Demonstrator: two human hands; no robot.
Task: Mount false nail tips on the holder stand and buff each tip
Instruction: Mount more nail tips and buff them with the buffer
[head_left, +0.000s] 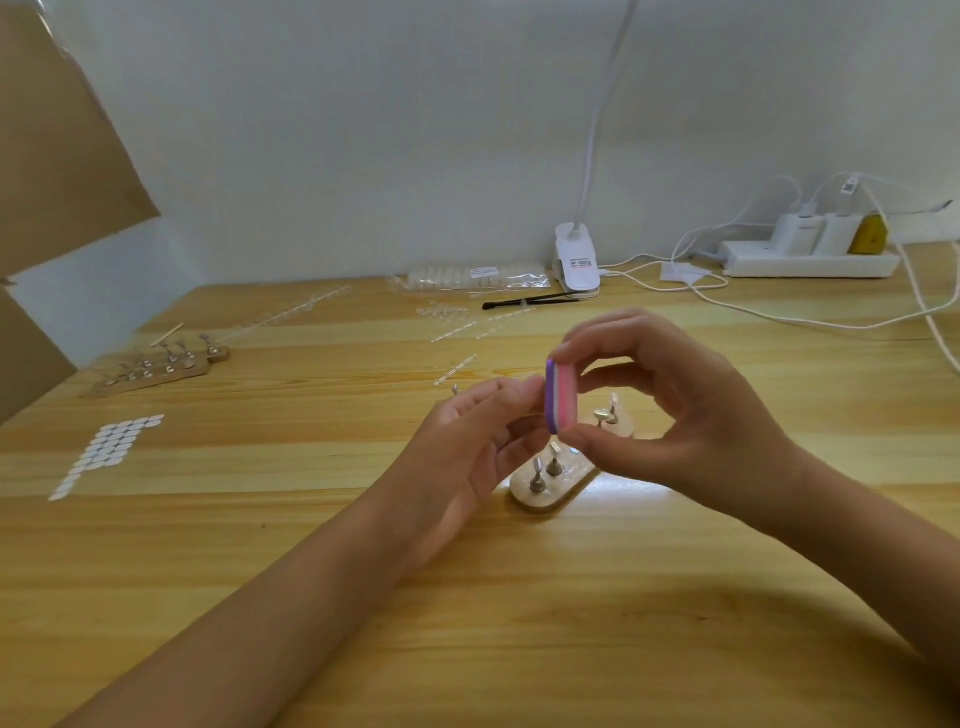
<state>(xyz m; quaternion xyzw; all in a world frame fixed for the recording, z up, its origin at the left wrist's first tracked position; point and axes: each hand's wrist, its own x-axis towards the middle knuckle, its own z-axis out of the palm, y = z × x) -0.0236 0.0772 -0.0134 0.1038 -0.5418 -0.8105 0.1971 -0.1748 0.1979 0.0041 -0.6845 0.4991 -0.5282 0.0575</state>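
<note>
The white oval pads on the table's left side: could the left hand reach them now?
Probably yes: only bare table lies between the left hand and the white oval pads, though its fingertips are at the buffer block that the right hand holds.

You hold the pink, white and purple buffer block (561, 397) upright just above the wooden holder stand (523, 493), mid-worktop, whose metal pegs carry pale nail tips (538, 464).

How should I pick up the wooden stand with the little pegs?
Take the wooden stand by its flat base: grip across the long edges at the rounded near end, coming low from the front. The pegs stick up on top, so grabbing from above would probably knock them.
</note>
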